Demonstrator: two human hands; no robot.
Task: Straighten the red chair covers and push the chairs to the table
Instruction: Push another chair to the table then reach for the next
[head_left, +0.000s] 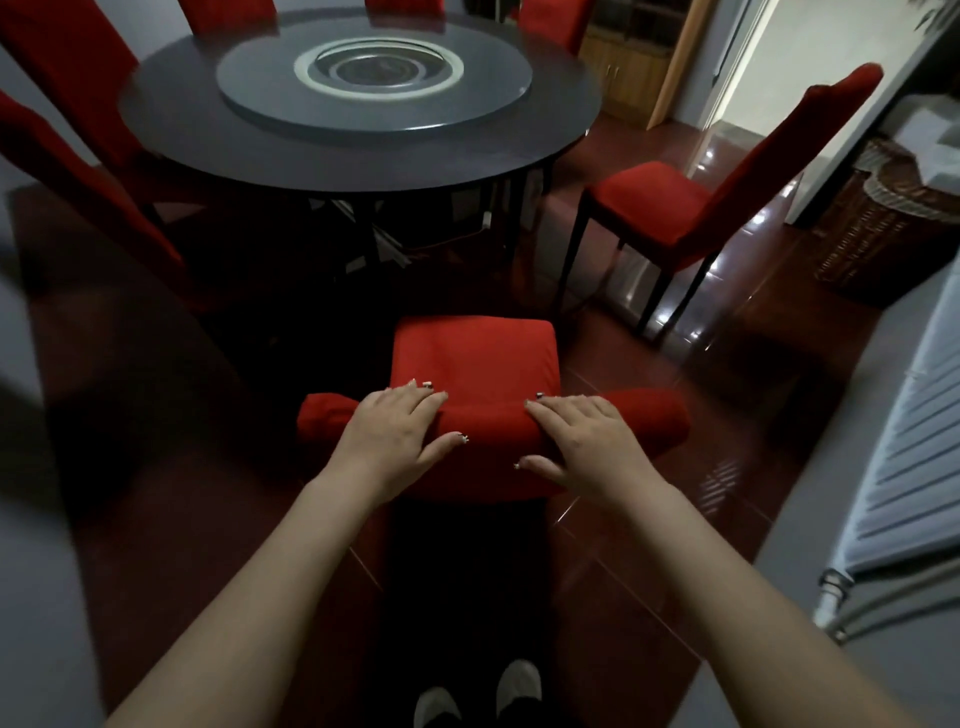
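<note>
Your left hand and right hand lie flat on top of the chair back. The fingers are almost straight over the red cover and the thumbs are on the near side, not clenched. The chair stands apart from the table, with its seat toward it. Smooth the cover outward first, then push evenly with both palms so the chair does not turn.

Near centre, a chair faces the table beyond it, its seat short of the table's edge. A turntable sits on the table's middle. Another chair stands right of the table, 2 left chairs opposite, 3 far chairs behind. A radiator lines the near right, a basket beyond it.
</note>
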